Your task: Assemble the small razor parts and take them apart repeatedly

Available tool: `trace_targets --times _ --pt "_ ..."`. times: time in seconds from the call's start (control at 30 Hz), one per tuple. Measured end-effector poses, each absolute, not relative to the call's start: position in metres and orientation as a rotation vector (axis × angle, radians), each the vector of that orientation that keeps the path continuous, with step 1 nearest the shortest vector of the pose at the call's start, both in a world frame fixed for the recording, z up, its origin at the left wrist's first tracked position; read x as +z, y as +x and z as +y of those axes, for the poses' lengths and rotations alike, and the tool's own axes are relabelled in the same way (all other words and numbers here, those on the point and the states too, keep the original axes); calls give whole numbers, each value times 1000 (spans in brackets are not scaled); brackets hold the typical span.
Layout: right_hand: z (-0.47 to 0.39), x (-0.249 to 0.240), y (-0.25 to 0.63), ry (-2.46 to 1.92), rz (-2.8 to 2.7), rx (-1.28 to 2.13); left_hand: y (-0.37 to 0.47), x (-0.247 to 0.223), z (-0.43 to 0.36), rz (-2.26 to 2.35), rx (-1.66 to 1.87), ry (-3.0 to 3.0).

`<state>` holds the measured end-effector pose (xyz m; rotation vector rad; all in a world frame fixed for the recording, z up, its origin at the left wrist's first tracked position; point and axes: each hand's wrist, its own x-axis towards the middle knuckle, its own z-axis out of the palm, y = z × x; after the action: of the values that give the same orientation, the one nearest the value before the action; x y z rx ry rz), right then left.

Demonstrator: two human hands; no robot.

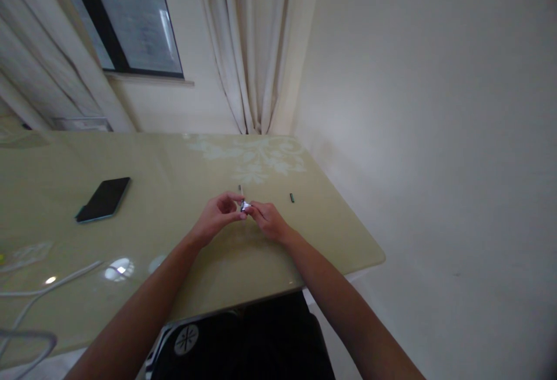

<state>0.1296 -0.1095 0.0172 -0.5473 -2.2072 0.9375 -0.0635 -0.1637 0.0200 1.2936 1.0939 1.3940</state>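
Observation:
My left hand (218,213) is over the table, its thumb and forefinger curled in a pinch on one side of a small dark and silvery piece (245,206). From the other side my right hand (268,219) pinches the shiny whitish end of that same piece. It is too small to tell its kind. Just beyond my left fingertips shows a thin, pale stick-like thing with a dark tip (239,187). A short black cylinder (292,198) lies on the table to the right of my right hand.
A dark tablet or folder (104,199) rests on the glossy pale table (165,162) at the left. White cables (65,280) run along the near left side. A wall (426,136) stands at the right; curtains (248,49) hang behind the far edge.

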Motion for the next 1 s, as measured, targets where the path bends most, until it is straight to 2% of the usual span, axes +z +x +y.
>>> trace_targets --times 0.17,0.77,1.0 --pt "-110 19 129 -560 -2153 1018 -65 22 -165 1129 1370 1315" --pt "-110 24 132 -508 -2206 951 -67 26 -166 1251 1319 1486" --pt "-96 23 135 -800 -1794 827 -66 19 -163 1569 1266 1723"
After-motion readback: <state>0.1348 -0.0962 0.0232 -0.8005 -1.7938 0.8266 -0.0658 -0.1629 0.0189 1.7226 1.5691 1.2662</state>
